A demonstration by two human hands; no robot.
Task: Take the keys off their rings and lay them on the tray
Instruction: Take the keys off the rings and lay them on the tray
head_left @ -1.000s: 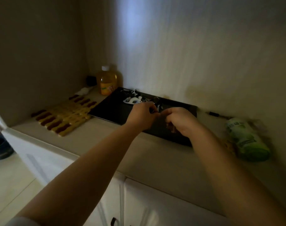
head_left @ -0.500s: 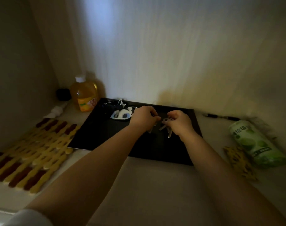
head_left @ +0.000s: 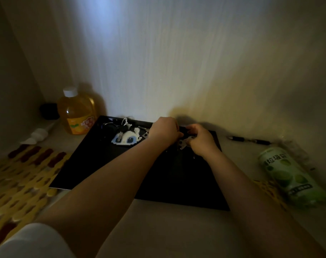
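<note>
A domestic setting is indicated, most likely a dim home corner: a pale bench [head_left: 177,229] is set into a recess between plain light walls [head_left: 177,62]. Household items are seen on it — an orange-liquid bottle [head_left: 75,116], a yellow-and-brown slatted mat [head_left: 22,175], a green roll of bags [head_left: 290,177], and a pen [head_left: 249,140].
</note>
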